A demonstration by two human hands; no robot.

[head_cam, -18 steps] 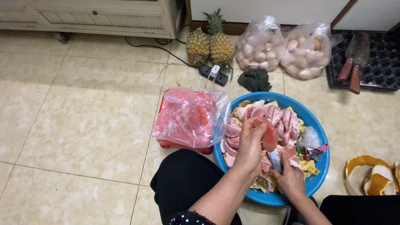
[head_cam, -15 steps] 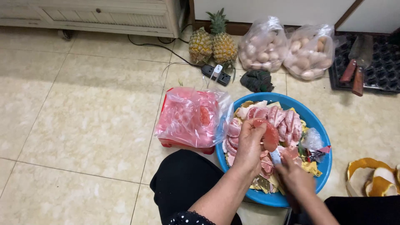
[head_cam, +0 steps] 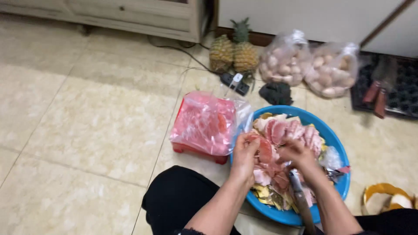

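A blue basin (head_cam: 337, 143) on the floor holds several peeled pink fruit segments (head_cam: 300, 130) and yellow peel scraps (head_cam: 265, 193). My left hand (head_cam: 243, 160) grips one pink segment (head_cam: 264, 150) over the basin's left side. My right hand (head_cam: 299, 157) has its fingers closed on the same segment from the right. A knife (head_cam: 300, 198) sticks out from under my right hand toward me; whether that hand also holds it is unclear.
A clear bag of pink fruit (head_cam: 204, 124) rests on a red stool left of the basin. Behind are two pineapples (head_cam: 235, 54), two bags of pale round items (head_cam: 285, 58), a power strip (head_cam: 235, 83), a dark cloth (head_cam: 276, 93) and a black tray (head_cam: 402, 93). A yellow bowl (head_cam: 383, 191) sits right.
My right hand has come up from the basin's near side to the pink segment in my left hand. The left hand has stayed in place.
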